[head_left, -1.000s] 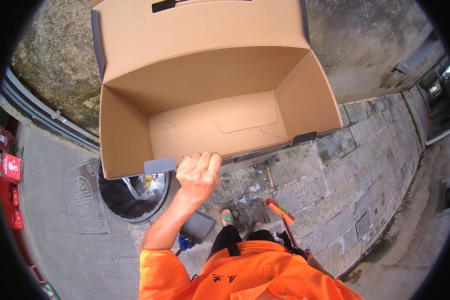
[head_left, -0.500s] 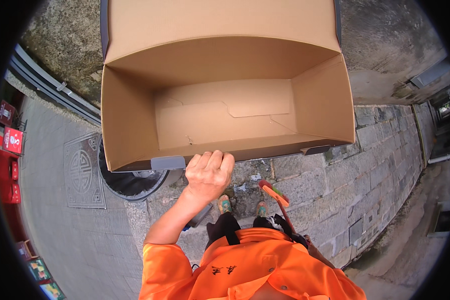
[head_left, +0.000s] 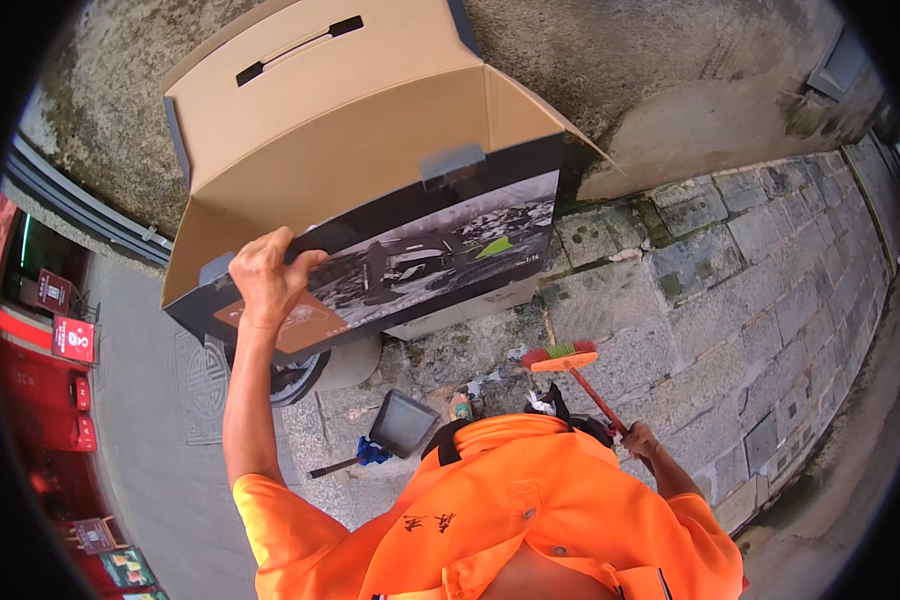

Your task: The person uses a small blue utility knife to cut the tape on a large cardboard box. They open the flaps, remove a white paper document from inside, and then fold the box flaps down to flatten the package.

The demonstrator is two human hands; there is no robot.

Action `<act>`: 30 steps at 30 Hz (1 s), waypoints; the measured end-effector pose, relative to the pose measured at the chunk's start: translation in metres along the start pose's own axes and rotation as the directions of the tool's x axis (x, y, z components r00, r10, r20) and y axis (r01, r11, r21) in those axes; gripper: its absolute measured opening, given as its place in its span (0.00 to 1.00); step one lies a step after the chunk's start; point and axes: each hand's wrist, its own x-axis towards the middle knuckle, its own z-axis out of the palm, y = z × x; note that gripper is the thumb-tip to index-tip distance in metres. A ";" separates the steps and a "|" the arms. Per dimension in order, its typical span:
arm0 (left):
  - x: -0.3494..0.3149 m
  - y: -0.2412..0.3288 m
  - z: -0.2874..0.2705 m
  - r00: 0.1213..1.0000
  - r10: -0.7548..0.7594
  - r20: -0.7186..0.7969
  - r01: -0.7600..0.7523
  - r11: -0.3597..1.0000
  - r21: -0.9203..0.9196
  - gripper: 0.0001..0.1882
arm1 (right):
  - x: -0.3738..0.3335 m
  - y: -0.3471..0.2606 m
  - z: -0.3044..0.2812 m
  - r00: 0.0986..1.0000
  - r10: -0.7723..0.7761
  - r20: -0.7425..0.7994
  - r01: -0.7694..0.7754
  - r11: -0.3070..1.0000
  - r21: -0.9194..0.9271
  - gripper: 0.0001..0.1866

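Note:
A large cardboard box [head_left: 410, 265], brown inside and dark with a printed picture outside, hangs tilted ahead of me with its lid raised. My left hand [head_left: 272, 278] is closed around the box's near rim, at its left end. The lid [head_left: 320, 75] has a dark handle slot. Low on the right, my right hand [head_left: 642, 440] is closed on the red handle of a broom [head_left: 568, 358], whose head is orange with red and green bristles. A grey dustpan [head_left: 402, 422] with a handle lies on the ground to the left of my feet.
Partly under the box stands a dark round bin [head_left: 305, 380]. A stained wall [head_left: 660, 80] rises beyond, with uneven stone paving [head_left: 670, 300] to the right. Red shopfront boards [head_left: 73, 340] line the far left, past the grey walkway [head_left: 160, 400].
The box has swung left and turned, so its printed outer side now shows. My left hand moved left with it. My right hand and the dustpan have come into view; the broom has shifted.

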 end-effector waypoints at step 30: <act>-0.274 -0.066 -0.446 0.090 -0.990 -0.107 0.269 0.128 -0.955 0.19 | 0.061 -0.110 -0.191 0.937 -0.331 0.115 0.215 0.282 -0.935 0.16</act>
